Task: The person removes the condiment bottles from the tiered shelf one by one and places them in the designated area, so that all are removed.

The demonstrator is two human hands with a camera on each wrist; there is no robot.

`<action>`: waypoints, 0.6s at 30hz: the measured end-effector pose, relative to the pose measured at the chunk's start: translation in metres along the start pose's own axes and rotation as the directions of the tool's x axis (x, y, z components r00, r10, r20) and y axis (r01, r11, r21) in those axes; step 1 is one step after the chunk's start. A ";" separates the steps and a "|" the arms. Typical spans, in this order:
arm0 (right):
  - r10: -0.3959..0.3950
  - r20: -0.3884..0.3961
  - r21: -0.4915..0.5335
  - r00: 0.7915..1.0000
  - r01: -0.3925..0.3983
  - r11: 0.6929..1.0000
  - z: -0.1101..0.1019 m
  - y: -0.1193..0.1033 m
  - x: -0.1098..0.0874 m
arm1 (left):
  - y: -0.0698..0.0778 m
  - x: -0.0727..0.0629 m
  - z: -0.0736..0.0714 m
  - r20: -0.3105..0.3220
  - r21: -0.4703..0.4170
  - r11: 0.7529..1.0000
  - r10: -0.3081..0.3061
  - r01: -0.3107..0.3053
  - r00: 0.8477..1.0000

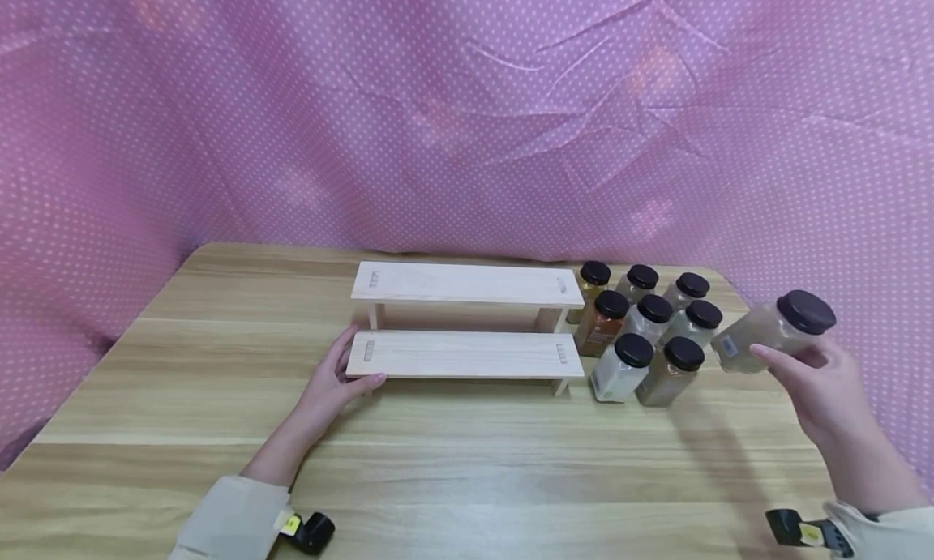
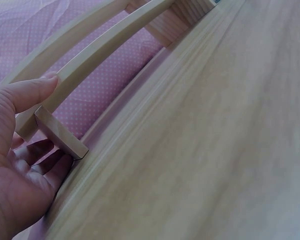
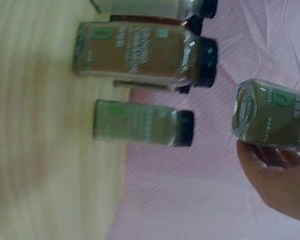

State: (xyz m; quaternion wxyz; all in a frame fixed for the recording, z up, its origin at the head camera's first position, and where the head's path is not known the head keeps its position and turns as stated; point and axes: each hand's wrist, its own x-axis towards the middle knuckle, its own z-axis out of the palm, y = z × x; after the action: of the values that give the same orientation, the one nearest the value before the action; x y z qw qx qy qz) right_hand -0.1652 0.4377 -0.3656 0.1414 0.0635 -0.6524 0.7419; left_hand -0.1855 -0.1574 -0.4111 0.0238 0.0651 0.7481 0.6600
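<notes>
A two-tier rack of pale wood (image 1: 467, 355) stands at the middle of the table. My left hand (image 1: 332, 388) grips the left end of its lower tier; in the left wrist view the thumb lies along the board's front edge (image 2: 100, 52) and the fingers curl behind the short leg (image 2: 62, 134). On the far right, my right hand (image 1: 835, 390) holds a clear spice jar (image 1: 755, 337) with a black lid, raised off the table and tilted, lid to the right. Greyish-brown powder shows through the jar (image 3: 275, 117) in the right wrist view.
Several black-lidded spice jars (image 1: 619, 369) stand close together just right of the rack, with white, reddish and brown contents. A pink dotted cloth (image 1: 467, 138) hangs behind the wooden table (image 1: 467, 463) and along its sides.
</notes>
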 end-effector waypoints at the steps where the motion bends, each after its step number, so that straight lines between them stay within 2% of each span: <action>1: 0.005 0.003 -0.004 1.000 -0.005 1.000 -0.021 0.017 0.006 | 0.000 0.000 0.000 0.000 0.001 1.000 0.000 0.000 1.000; 3: 0.013 -0.006 -0.029 1.000 -0.013 1.000 -0.062 0.050 0.017 | 0.000 0.000 0.000 0.002 0.003 1.000 0.002 -0.002 1.000; 18: 0.081 -0.002 0.011 0.997 -0.081 0.997 -0.034 0.055 -0.004 | 0.000 -0.002 0.000 0.001 -0.012 1.000 0.000 0.000 1.000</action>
State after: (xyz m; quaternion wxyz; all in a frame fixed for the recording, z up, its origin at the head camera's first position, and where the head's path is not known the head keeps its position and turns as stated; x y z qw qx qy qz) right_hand -0.1742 0.4641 -0.4241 0.1118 0.0367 -0.6500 0.7508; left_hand -0.1837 -0.1578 -0.4109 0.0243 0.0653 0.7439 0.6646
